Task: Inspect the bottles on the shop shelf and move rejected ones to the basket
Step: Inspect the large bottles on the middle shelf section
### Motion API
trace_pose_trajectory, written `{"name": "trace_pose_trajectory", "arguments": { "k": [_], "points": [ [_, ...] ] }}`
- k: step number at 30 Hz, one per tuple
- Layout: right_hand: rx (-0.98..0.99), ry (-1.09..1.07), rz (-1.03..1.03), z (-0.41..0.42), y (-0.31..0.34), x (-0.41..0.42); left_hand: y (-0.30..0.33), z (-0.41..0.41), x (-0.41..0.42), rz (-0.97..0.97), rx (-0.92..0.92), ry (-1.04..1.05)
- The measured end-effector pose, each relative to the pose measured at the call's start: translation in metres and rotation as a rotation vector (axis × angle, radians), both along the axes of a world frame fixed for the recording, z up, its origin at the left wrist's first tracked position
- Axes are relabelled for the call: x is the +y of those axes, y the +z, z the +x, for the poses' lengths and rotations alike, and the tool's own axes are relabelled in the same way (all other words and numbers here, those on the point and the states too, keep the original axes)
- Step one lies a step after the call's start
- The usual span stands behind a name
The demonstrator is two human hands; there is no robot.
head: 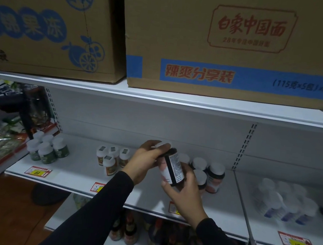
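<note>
Right hand [185, 186] gripped the base of a dark labelled bottle [173, 170], tilted, while left hand [147, 160] curled over its white cap [162, 144], both above the white shelf [77, 165] between orange-labelled bottles [111, 159] and dark white-capped bottles [209, 172], cartons [223, 43] stacked overhead.

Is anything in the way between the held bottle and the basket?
Cannot tell: no basket is in view. The bottle is off the shelf, gripped by the left hand at its cap end and the right hand at its base, with nothing over it.
</note>
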State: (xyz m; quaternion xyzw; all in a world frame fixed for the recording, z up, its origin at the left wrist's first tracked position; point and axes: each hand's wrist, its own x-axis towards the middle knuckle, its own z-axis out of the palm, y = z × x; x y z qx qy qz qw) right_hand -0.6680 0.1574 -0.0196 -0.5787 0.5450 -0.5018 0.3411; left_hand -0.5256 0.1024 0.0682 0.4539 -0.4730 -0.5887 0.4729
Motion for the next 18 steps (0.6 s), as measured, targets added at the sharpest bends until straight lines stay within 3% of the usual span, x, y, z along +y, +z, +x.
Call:
{"name": "trace_pose_trajectory", "arguments": {
  "k": [4, 13, 18],
  "points": [
    [0.039, 0.016, -0.016, -0.0001, 0.0047, 0.0005, 0.0019, 0.0004, -0.0005, 0.001, 0.014, -0.044],
    [-0.009, 0.002, -0.001, -0.0026, 0.0046, -0.0009, -0.0002, -0.0045, -0.0015, -0.005, 0.031, 0.06],
    [-0.02, 0.03, 0.013, -0.0029, 0.0043, 0.001, 0.0003, -0.0034, -0.0015, -0.005, -0.026, -0.031]
  ]
}}
